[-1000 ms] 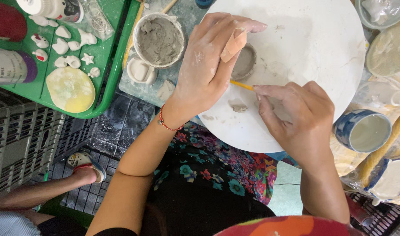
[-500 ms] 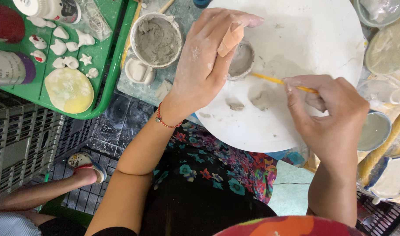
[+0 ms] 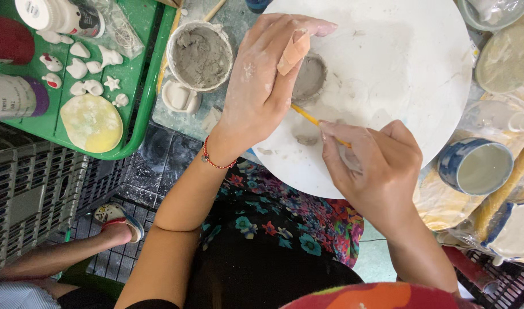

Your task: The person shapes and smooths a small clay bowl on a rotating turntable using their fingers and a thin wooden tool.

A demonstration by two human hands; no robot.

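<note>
A white round board (image 3: pixel 399 74) lies before me with a small grey clay dish (image 3: pixel 309 77) on it. My left hand (image 3: pixel 262 91), dusted with clay and with a bandage on one finger, cups the dish from the left. My right hand (image 3: pixel 373 166) pinches a thin yellow stick tool (image 3: pixel 308 116) whose tip reaches under my left thumb toward the dish's near side. A red string bracelet circles my left wrist. Small clay scraps lie on the board near the tool.
A bowl of grey wet clay (image 3: pixel 200 55) stands left of the board. A green tray (image 3: pixel 142 80) holds small white clay figures, a pale yellow disc (image 3: pixel 93 122) and bottles. A blue cup (image 3: pixel 475 166) stands right. Grey plastic crates (image 3: pixel 27 200) and another person's foot (image 3: pixel 119 223) are lower left.
My right hand swung out to the right with the stick, then came back left and down. Now the tool's tip is at the dish again. My left hand stayed on the dish.
</note>
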